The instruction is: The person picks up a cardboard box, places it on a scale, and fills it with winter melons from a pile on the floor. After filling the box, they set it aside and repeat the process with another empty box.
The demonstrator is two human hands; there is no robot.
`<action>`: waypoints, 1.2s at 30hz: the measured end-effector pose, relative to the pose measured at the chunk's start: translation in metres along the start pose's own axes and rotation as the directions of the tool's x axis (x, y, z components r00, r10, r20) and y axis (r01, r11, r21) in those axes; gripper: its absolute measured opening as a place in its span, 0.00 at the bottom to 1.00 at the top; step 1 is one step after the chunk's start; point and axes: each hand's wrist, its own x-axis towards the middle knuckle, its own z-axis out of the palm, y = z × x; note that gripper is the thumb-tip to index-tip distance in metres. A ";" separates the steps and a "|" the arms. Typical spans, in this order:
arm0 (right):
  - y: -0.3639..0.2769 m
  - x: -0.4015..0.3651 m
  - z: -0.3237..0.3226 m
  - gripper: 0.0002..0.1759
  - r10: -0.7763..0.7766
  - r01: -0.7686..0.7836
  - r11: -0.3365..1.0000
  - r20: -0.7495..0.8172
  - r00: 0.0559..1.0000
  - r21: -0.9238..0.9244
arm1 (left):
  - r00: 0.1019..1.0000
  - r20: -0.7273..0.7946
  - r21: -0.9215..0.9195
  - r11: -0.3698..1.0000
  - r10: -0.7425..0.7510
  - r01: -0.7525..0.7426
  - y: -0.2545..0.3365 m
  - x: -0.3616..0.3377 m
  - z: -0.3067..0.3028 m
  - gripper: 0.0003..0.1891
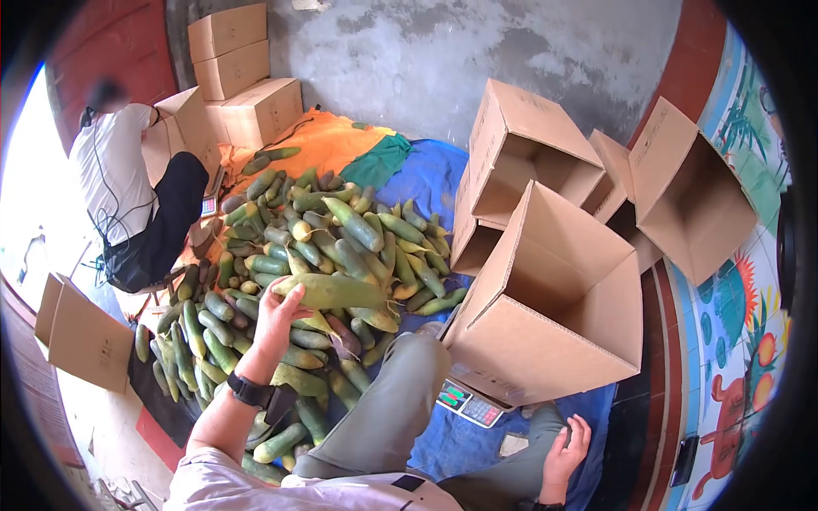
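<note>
My left hand is closed around one end of a long green radish, held lengthwise above a big heap of green radishes. Many in the heap are pale at the tip. Over by my right knee, my right hand has its fingers apart and curved, with nothing in it. An open cardboard box stands in front of that hand, on a digital scale with a lit display and keypad. What I see of the box's inside shows bare cardboard.
Several open boxes stand to the right, and closed boxes are stacked by the back wall. A co-worker sits at left beside another box. Blue sheeting and orange sheeting cover the floor.
</note>
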 end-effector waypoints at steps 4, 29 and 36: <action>-0.067 0.024 -0.022 0.14 -0.105 0.100 0.979 0.017 0.994 0.175 | 0.941 0.322 -0.085 0.987 -0.100 0.134 0.017 -0.024 0.040 0.23; -0.053 0.191 -0.054 0.25 0.039 -0.045 0.985 0.038 0.999 0.167 | 0.409 0.827 0.272 0.363 0.385 -0.892 -0.038 -0.059 0.216 0.40; -0.013 0.242 -0.017 0.22 0.043 0.036 0.991 0.556 0.830 -0.130 | 0.421 0.821 0.302 0.333 0.384 -0.893 -0.043 -0.057 0.216 0.40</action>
